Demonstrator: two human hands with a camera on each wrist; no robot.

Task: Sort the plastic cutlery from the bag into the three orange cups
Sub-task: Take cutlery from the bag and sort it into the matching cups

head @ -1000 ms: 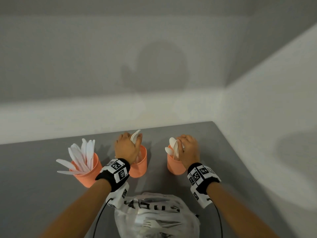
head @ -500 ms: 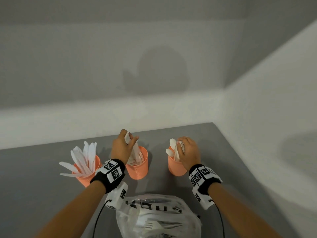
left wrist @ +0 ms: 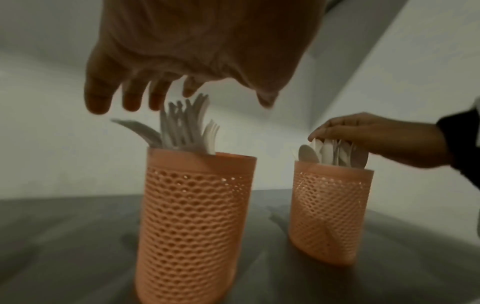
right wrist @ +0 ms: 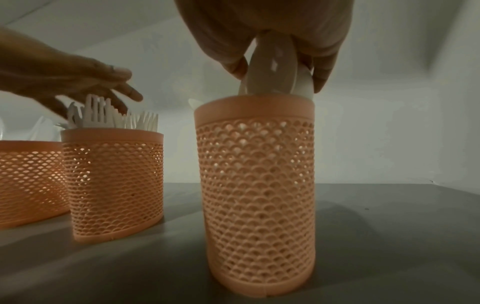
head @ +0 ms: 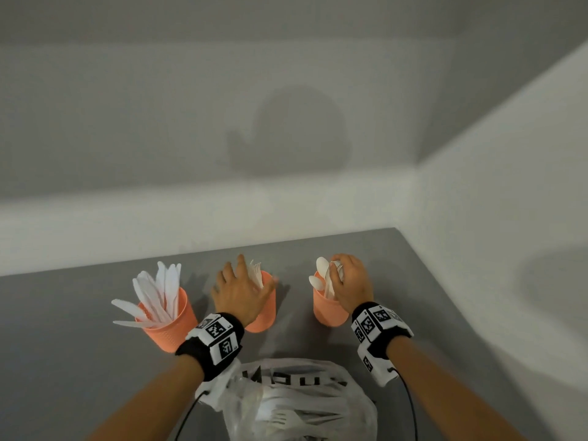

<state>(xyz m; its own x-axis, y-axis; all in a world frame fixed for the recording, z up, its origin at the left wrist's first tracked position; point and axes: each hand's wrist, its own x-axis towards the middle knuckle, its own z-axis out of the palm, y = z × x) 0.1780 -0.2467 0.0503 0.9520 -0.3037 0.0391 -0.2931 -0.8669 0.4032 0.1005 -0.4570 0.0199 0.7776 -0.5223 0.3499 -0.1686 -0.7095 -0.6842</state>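
Three orange mesh cups stand in a row on the grey table. The left cup holds white knives. Over the middle cup, which holds white forks, my left hand hovers with fingers spread and straight, holding nothing. My right hand curls over the right cup and grips white spoons that stand in it. A clear plastic bag with more cutlery lies near the front edge between my forearms.
White walls close off the table at the back and on the right. Bare grey table surface stretches to the left of the cups, and more lies right of the spoon cup.
My left hand has let go of the forks into the middle cup and spread its fingers. My right hand stays curled on the spoons, a little lower in the right cup.
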